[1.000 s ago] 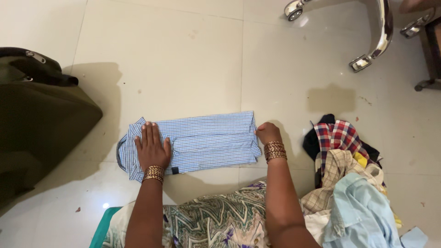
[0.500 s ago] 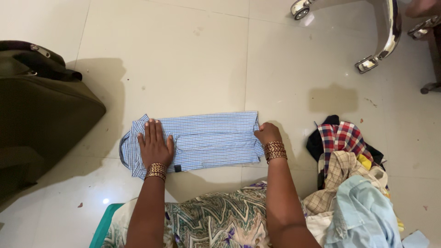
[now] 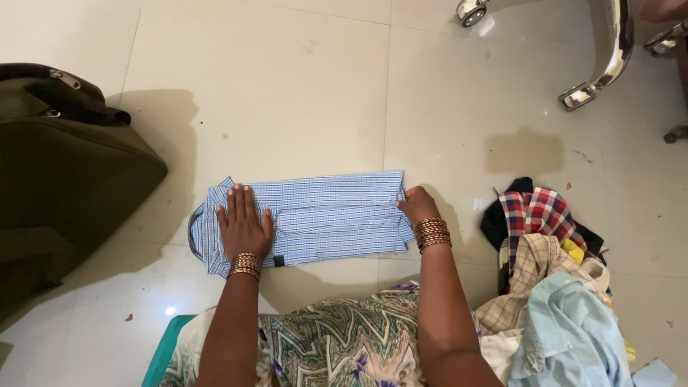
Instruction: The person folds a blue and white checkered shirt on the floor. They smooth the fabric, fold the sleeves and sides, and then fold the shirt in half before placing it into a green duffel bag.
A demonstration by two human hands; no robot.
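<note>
At frame centre, I press my left hand [image 3: 244,226] flat, grasping nothing, on the collar end of a folded blue checked shirt [image 3: 322,215] lying on the pale tiled floor [image 3: 287,93]; my right hand [image 3: 417,208] pinches its opposite edge. A clothes pile [image 3: 552,272] sits lower right, a dark bag [image 3: 64,172] left.

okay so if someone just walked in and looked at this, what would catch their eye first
Most likely the blue checked shirt, folded into a long strip on the pale tiled floor in the middle of the view. The left hand lies flat on its collar end, and the right hand grips the other end. Next, the heap of clothes at the right, topped by a red plaid piece, and the dark olive bag at the left edge.
</note>
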